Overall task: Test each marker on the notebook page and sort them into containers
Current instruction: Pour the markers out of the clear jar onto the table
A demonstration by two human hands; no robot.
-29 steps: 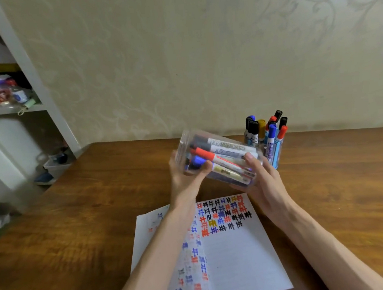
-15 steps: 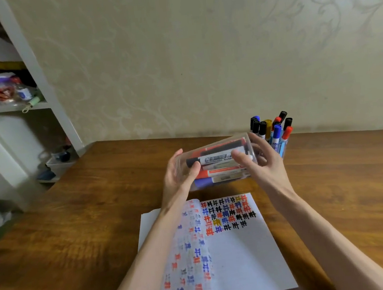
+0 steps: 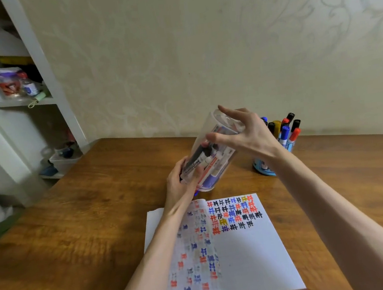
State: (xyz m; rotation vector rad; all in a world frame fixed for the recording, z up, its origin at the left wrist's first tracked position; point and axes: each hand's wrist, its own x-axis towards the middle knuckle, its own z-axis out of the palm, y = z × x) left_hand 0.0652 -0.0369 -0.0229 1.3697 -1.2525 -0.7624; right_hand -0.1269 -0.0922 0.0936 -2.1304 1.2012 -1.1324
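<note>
Clear jar (image 3: 213,159) is held off the table (image 3: 88,226), tilted, upper end away and to the right, lower end toward the notebook (image 3: 245,257). Markers (image 3: 201,158) are packed lengthwise inside it. Jar's lower rim is seen just above the notebook's far edge, not touching it.

Blue cup (image 3: 262,168) of standing markers (image 3: 284,130) is set just right of the jar, partly hidden by the right wrist. Open tabletop is seen left of the notebook, running to the table's left edge beside the shelf (image 3: 18,102). Wall (image 3: 176,52) closes off the far side.

Left hand (image 3: 180,186) is wrapped round the jar's lower end, fingers curled. Right hand (image 3: 249,138) grasps the upper end, thumb on the near side, fingers arched over the top. Both forearms are raised above the notebook.
</note>
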